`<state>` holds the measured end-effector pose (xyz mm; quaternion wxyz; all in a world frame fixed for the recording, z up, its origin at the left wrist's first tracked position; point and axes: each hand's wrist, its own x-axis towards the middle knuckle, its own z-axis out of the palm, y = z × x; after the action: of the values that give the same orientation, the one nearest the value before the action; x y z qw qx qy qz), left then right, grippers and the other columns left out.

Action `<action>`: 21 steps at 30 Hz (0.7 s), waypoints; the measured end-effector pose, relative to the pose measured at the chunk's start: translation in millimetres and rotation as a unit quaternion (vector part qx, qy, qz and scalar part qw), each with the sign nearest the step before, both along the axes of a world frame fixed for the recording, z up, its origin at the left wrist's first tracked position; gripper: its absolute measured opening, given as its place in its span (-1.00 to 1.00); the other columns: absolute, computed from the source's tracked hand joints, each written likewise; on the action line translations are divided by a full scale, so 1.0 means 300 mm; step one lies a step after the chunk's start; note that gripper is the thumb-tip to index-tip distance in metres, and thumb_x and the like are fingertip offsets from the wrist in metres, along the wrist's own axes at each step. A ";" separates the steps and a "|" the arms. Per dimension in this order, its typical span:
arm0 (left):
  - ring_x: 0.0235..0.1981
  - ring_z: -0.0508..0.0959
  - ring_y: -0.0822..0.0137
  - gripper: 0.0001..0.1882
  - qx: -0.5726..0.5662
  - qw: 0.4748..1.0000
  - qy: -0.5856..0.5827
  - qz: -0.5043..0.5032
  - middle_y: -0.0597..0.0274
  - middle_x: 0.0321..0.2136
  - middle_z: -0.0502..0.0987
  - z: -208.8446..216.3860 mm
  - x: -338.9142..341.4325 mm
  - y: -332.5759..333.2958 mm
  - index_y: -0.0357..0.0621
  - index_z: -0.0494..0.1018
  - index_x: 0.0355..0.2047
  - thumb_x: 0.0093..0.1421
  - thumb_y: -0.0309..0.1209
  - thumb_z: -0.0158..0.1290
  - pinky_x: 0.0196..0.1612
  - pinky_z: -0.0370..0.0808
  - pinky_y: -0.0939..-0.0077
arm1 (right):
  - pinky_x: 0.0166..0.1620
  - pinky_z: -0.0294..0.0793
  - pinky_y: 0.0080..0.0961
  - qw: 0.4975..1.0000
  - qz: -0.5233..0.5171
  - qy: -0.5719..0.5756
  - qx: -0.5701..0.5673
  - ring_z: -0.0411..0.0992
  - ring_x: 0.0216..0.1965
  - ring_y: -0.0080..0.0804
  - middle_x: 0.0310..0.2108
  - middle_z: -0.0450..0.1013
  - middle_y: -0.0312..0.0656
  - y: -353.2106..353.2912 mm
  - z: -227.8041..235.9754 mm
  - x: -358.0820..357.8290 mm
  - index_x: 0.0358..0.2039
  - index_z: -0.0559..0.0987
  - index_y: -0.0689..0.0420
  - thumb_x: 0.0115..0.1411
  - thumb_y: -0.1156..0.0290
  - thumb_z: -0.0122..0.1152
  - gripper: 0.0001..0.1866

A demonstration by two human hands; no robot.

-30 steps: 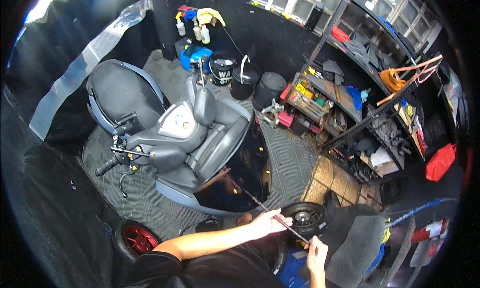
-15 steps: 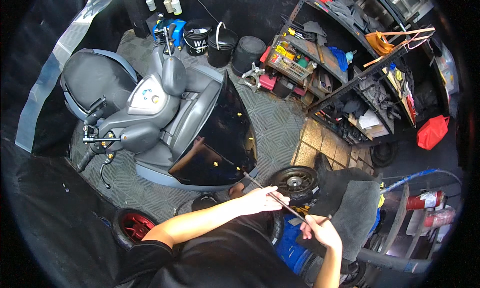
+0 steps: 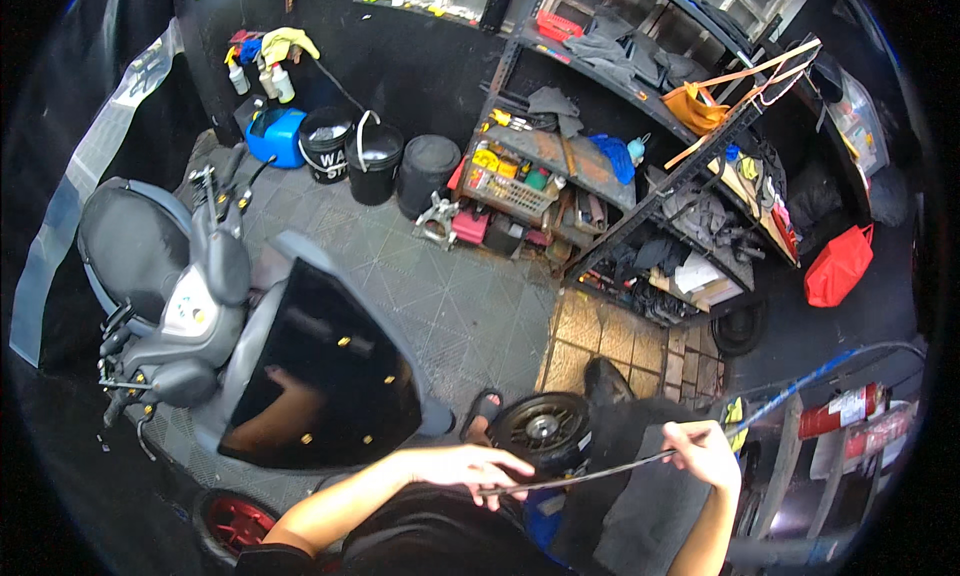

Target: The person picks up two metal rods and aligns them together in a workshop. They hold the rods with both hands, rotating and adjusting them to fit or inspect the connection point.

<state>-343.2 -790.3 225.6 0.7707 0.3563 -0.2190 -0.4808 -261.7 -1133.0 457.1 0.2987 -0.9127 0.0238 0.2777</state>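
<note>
A long, thin dark strip [image 3: 590, 474], slightly bowed, runs between my two hands; I cannot make out its exact kind. At its left end, my left hand [image 3: 455, 466] holds it loosely between the fingers and thumb, some fingers stretched out. My right hand [image 3: 705, 454] pinches the strip's other end between thumb and curled fingers. Below the strip lies a dark grey cloth or mat [image 3: 640, 521]. Just beyond it, a wheel with a bronze-coloured hub [image 3: 543, 428] rests beside my sandalled foot [image 3: 484, 410].
A grey scooter [image 3: 165, 251] with a glossy black front panel [image 3: 325, 376] stands at the left. Behind are black buckets [image 3: 375, 161] and a cluttered metal shelf [image 3: 570, 161]. Red extinguishers [image 3: 838, 411] and a blue hose [image 3: 800, 384] are at the right; a red-rimmed wheel [image 3: 238, 521] is lower left.
The view has shifted, so the scooter sits farther left and lower. My hands have moved farther apart; the strip, straight and slanted before, is now bowed and more level.
</note>
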 end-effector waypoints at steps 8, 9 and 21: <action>-0.58 0.57 0.22 -0.53 0.428 0.843 -0.194 0.262 0.15 -0.65 0.51 -0.041 0.349 -0.467 -0.09 0.55 -0.37 0.41 0.04 -0.05 -0.40 0.46 0.33 | -0.24 0.57 -0.46 0.963 0.205 0.171 0.023 0.59 -0.34 -0.50 -0.35 0.63 -0.22 -0.287 -0.143 0.638 -0.04 0.47 0.19 0.37 0.24 0.21 -0.69; -0.62 0.59 0.08 -0.54 0.468 0.799 -0.228 0.301 0.03 -0.67 0.52 0.054 0.394 -0.486 -0.06 0.61 -0.28 0.38 0.07 -0.02 -0.46 0.48 0.26 | -0.22 0.59 -0.44 0.962 0.186 0.198 0.036 0.61 -0.32 -0.47 -0.34 0.64 -0.20 -0.344 -0.172 0.695 -0.02 0.48 0.19 0.36 0.27 0.20 -0.70; -0.30 0.68 -0.13 -0.42 0.672 0.692 -0.235 0.119 -0.17 -0.42 0.65 -0.034 0.790 -0.664 -0.08 0.66 -0.19 0.37 0.15 -0.12 -0.17 0.61 -0.02 | -0.03 0.58 -0.23 0.985 0.171 -0.003 -0.014 0.61 -0.13 -0.03 -0.22 0.63 0.05 -0.740 -0.362 0.906 0.03 0.55 0.21 0.32 0.08 0.19 -0.53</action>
<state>-106.0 -989.7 215.4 0.2995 0.9035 0.0326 -0.3047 10.0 -1354.9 348.4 0.2338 -0.9086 -0.1295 0.3211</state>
